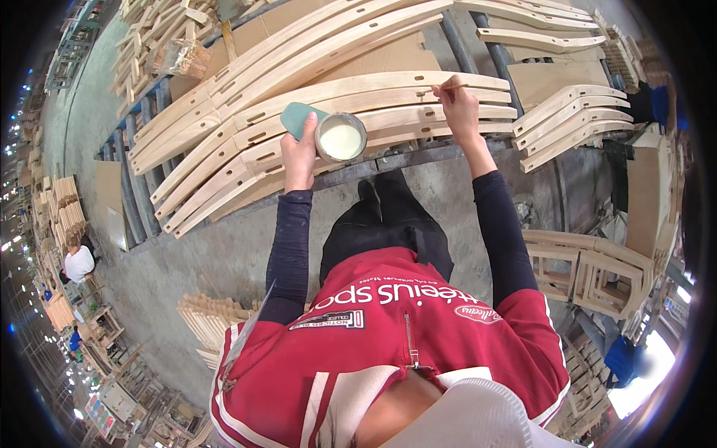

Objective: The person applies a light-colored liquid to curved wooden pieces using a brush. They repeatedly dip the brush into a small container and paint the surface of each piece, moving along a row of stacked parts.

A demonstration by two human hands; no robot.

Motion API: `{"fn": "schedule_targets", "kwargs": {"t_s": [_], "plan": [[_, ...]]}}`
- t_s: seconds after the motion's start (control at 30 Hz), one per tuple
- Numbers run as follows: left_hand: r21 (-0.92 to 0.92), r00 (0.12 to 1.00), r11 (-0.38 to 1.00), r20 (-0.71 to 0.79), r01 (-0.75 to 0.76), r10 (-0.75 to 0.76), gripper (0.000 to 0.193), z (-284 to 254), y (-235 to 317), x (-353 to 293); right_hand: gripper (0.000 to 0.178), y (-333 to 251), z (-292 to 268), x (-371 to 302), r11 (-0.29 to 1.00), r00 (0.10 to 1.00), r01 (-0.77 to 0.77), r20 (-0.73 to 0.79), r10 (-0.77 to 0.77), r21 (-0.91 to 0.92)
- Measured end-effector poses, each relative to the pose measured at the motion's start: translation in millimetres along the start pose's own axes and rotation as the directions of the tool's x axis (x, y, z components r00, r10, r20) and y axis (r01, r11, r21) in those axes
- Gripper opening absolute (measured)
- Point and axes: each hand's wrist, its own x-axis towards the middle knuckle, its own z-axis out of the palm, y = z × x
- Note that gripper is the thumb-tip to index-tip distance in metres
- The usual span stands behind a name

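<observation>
My left hand (pixel 299 155) grips a round cup (pixel 341 137) of pale cream liquid, over the near wooden parts. A flat green piece with a rounded end (pixel 300 118) sticks out beside the cup at the same hand; whether it joins the cup I cannot tell. My right hand (pixel 458 110) is closed in a pinch on a thin wooden stick (pixel 452 87), whose tip end is too small to make out. It hovers at the curved wooden rails (pixel 358 99), pale slats with dark oblong slots, lying side by side in front of me.
The rails rest on a rack of grey bars (pixel 454 43) with cardboard sheets. Shorter bent wooden pieces (pixel 571 123) lie at the right. Wooden frames (pixel 586 272) stand lower right. Stacked wood (pixel 160 37) sits at the upper left. A person in white (pixel 79 263) is far left.
</observation>
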Motion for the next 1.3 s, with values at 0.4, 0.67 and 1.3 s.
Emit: {"fn": "schedule_targets", "kwargs": {"t_s": [0.4,0.67,1.3], "plan": [[0.169,0.886,0.87,0.078,-0.464,0.457,0.039,54,37,44,0.011,-124,-69,-6,0.709,0.971,-0.237,0.137,0.196,0.664],[0.098,0.823,0.821,0.161,-0.563,0.545,0.043,76,82,22,0.011,-137,-59,-7,0.952,0.984,-0.025,0.175,-0.031,0.306],[-0.064,0.932,0.936,0.091,-0.346,0.351,0.04,81,46,39,0.018,-113,-50,7,0.48,0.792,-0.609,0.448,0.415,0.631]]}}
